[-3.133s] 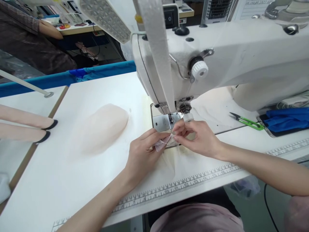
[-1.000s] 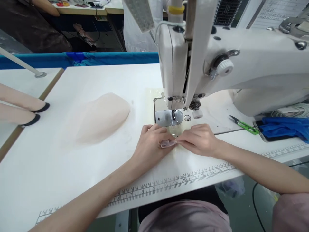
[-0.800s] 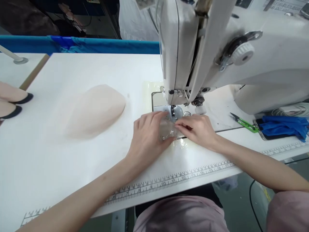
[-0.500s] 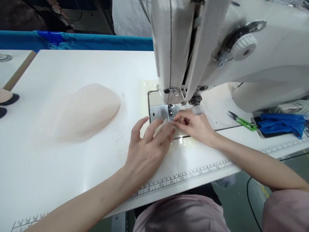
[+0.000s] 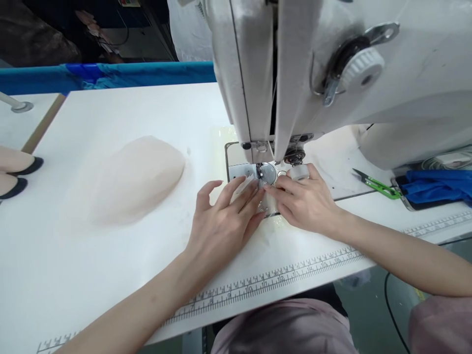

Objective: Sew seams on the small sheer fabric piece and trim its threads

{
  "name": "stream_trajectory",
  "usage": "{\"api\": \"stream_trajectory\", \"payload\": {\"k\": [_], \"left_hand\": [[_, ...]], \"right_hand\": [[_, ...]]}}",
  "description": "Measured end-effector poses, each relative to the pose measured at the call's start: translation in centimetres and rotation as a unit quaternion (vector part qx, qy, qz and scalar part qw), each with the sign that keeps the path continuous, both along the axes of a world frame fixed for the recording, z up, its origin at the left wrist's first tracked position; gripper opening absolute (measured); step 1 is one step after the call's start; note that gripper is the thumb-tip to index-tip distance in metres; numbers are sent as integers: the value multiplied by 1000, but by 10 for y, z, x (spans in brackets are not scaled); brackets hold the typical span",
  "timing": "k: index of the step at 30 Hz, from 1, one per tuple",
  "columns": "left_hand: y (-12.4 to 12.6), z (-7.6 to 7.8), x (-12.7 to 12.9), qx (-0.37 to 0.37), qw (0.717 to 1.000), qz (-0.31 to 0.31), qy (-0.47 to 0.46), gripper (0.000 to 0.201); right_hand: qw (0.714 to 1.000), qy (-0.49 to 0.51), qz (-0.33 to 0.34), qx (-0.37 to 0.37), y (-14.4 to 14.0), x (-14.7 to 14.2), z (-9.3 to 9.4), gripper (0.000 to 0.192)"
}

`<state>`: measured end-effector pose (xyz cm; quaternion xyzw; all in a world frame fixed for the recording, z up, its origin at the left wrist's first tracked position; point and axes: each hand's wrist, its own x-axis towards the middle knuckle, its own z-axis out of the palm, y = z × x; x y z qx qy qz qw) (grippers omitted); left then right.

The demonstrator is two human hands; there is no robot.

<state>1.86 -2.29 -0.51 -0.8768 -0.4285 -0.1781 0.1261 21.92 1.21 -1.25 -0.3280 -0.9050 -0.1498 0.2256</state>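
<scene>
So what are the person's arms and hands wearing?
Nothing covers the left hand or the right hand: no gloves, rings or watch show. Both forearms are bare. A pink sleeve shows only near the right upper arm, matching the pink clothing below.

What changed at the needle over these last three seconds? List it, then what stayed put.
Both hands carried the small sheer piece forward from the table edge to the presser foot. The left hand let go its pinch and now lies flat, fingers spread on the piece; the right hand still presses it beside the needle. The beige fabric pile, green snips and blue cloth kept their places.
</scene>
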Motion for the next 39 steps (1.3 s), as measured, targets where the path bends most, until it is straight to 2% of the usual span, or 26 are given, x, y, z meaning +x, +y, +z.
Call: {"api": "stream_trajectory", "payload": {"k": [6, 14, 20, 26, 31, 39], "left_hand": [[2, -1, -1, -6, 1000, -14, -2, 29], [8, -3, -3, -36, 998, -31, -46, 29], [8, -3, -3, -36, 997, -34, -54, 28], [5, -3, -2, -27, 998, -32, -47, 28], [4, -2, -1, -22, 998, -31, -44, 27], [9, -3, 0, -30, 998, -25, -51, 29]], "right_hand": [[1000, -9, -3, 0, -1, -1, 0, 27], [998, 4, -14, -57, -3, 1, 0, 29], [998, -44, -20, -36, -2, 1, 1, 35], [995, -62, -32, -65, 0, -2, 0, 40], [996, -54, -34, -62, 1, -1, 0, 35], [999, -44, -17, -13, 0, 1, 1, 32]]}}
